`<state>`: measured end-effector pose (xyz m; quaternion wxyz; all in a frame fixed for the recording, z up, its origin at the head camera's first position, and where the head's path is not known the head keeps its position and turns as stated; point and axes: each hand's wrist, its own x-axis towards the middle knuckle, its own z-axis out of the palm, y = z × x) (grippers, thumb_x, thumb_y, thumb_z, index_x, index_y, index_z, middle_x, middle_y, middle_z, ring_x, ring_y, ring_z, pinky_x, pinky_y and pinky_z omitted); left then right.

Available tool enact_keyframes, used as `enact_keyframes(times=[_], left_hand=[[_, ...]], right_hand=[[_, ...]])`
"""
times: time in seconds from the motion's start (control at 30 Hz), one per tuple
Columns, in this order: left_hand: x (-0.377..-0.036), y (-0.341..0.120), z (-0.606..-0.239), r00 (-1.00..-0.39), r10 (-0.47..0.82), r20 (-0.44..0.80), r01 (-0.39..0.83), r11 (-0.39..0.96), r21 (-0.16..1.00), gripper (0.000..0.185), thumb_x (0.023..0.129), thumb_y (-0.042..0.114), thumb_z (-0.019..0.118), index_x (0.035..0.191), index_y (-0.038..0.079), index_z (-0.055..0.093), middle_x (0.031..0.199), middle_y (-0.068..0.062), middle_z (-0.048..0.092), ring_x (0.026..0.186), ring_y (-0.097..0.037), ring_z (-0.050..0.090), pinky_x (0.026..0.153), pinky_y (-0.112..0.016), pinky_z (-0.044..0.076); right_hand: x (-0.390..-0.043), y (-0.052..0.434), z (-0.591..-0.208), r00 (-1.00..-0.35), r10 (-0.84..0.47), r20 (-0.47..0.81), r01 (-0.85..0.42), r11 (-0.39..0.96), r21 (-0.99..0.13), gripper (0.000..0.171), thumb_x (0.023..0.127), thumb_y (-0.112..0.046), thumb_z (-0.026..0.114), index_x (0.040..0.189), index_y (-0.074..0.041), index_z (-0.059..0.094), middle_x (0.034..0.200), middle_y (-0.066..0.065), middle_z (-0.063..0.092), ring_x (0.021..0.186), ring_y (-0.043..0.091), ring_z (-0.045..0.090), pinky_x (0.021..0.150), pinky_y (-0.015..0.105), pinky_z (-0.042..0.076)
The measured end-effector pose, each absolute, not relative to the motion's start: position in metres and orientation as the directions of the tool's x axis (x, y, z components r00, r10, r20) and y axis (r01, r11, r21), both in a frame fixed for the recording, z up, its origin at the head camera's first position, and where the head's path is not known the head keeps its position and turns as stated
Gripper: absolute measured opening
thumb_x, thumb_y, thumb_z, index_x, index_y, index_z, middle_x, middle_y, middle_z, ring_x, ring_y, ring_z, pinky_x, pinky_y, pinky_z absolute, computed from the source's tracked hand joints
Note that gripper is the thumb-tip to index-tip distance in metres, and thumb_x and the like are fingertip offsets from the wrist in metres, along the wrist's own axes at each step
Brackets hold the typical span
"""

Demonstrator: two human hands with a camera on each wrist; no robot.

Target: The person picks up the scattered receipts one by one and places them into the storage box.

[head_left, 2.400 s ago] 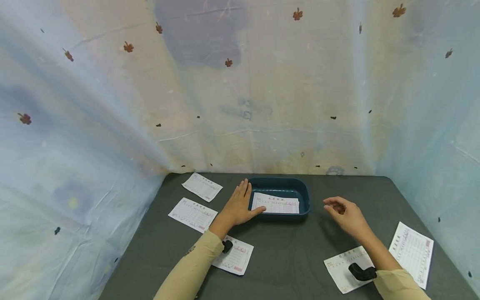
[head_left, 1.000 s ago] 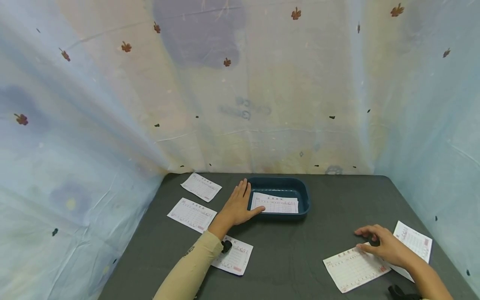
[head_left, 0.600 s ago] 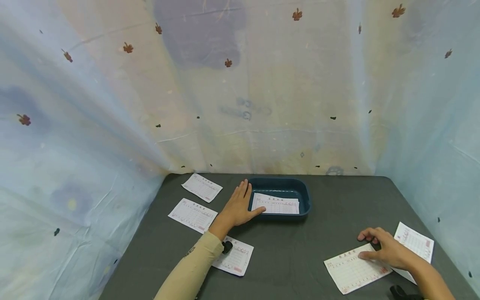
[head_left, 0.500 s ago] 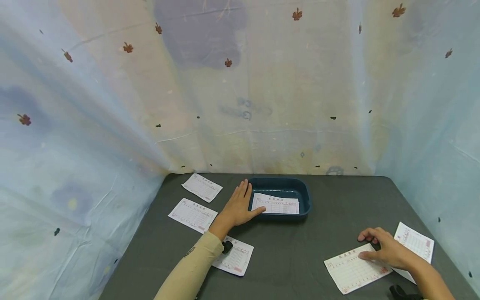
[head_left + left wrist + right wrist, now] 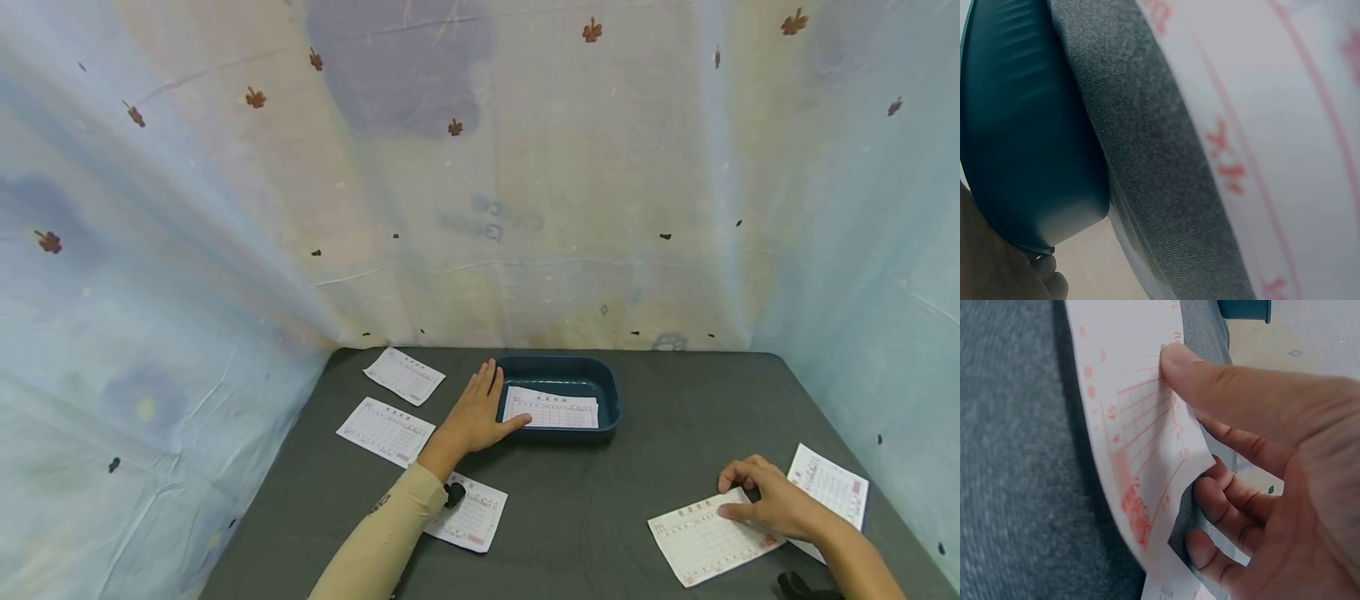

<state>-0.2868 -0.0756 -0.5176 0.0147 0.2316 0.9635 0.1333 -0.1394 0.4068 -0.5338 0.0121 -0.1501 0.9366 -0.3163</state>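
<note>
My left hand (image 5: 474,414) lies flat against the left side of a dark teal tray (image 5: 558,363), its thumb over the rim by the white printed slip (image 5: 553,410) inside. The left wrist view shows the tray wall (image 5: 1016,125) and a slip (image 5: 1285,125) close up. At the front right, my right hand (image 5: 765,500) pinches the far edge of another slip (image 5: 701,542). In the right wrist view the thumb (image 5: 1229,381) lies on top of that slip (image 5: 1141,425) and the fingers curl beneath its lifted edge.
More slips lie on the dark grey table: two at the left (image 5: 405,375) (image 5: 385,429), one under my left forearm (image 5: 468,518), one at the right edge (image 5: 832,492). Pale patterned fabric walls (image 5: 480,208) close in the back and both sides.
My right hand went from mid-table, near the tray, down to the front right slip and took hold of its far edge. The left hand has stayed by the tray.
</note>
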Motion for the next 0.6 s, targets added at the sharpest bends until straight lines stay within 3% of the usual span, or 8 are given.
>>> enact_keyframes(times=[0.17, 0.43, 0.6], left_hand=[[-0.2873, -0.0754, -0.5188, -0.895, 0.445, 0.019, 0.433, 0.862, 0.264, 0.112, 0.101, 0.079, 0.048, 0.171, 0.0, 0.011, 0.18, -0.017, 0.0, 0.167, -0.029, -0.002, 0.135, -0.045, 0.006], [-0.2872, -0.076, -0.5196, -0.894, 0.448, 0.023, 0.437, 0.86, 0.264, 0.112, 0.101, 0.08, 0.046, 0.171, 0.0, 0.01, 0.18, -0.018, 0.0, 0.167, -0.03, -0.001, 0.135, -0.045, 0.006], [-0.2875, -0.0763, -0.5194, -0.892, 0.452, 0.032, 0.444, 0.857, 0.262, 0.113, 0.101, 0.08, 0.046, 0.171, 0.0, 0.008, 0.18, -0.018, 0.0, 0.167, -0.032, 0.001, 0.135, -0.047, 0.007]], right_hand=[[-0.1395, 0.4075, -0.5357, -0.934, -0.341, 0.106, -0.33, 0.71, -0.621, 0.035, 0.08, -0.01, 0.093, 0.092, -0.014, 0.061, 0.095, 0.0, 0.05, 0.084, 0.004, 0.044, 0.069, 0.024, 0.037], [-0.1421, 0.4082, -0.5355, -0.899, -0.425, 0.109, -0.381, 0.632, -0.675, 0.025, 0.091, 0.004, 0.08, 0.094, -0.008, 0.058, 0.085, -0.006, 0.053, 0.076, 0.005, 0.049, 0.062, 0.025, 0.037], [-0.1433, 0.4067, -0.5322, -0.923, -0.383, 0.048, -0.319, 0.687, -0.653, 0.013, 0.098, 0.003, 0.073, 0.102, -0.007, 0.065, 0.09, -0.006, 0.058, 0.079, 0.0, 0.049, 0.064, 0.023, 0.04]])
